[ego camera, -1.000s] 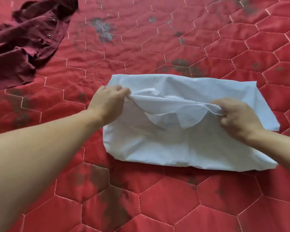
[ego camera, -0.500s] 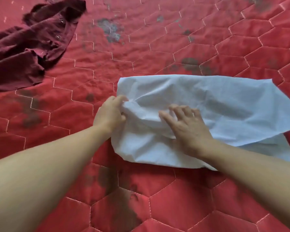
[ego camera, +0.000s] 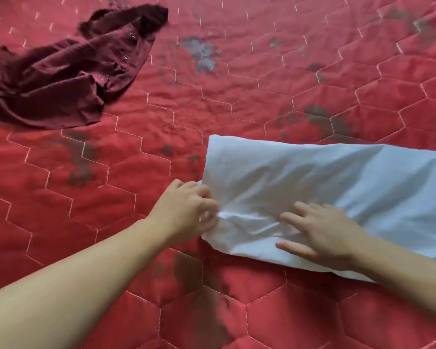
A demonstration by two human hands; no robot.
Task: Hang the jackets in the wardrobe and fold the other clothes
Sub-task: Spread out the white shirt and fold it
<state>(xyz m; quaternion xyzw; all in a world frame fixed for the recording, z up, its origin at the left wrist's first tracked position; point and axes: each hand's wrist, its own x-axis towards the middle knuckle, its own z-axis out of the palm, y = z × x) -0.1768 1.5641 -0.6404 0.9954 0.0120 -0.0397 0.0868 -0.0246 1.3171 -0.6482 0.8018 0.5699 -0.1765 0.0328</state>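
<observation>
Red quilted bedding [ego camera: 212, 102] with hexagon stitching and dark stains carries a folded white cloth [ego camera: 325, 187] at the right. At the cloth's left edge the left hand [ego camera: 186, 210] pinches a bunched fold with curled fingers. Beside it, the right hand [ego camera: 322, 235] presses flat, fingers spread. Well apart, far left, a crumpled maroon shirt [ego camera: 66, 74] lies.

Two bare forearms w/ hands in view, both uncovered from wrist up to the frame edge, no sleeve or cuff showing on either. Left hand [ego camera: 186, 210] & right hand [ego camera: 322, 233]: short, unpainted nails as far as visible, fingers slim, knuckles lightly creased. Left forearm fills much of the lower-left corner, looking broad and stretched by the wide-angle lens; right forearm enters from the lower-right edge, only partly in frame.
</observation>
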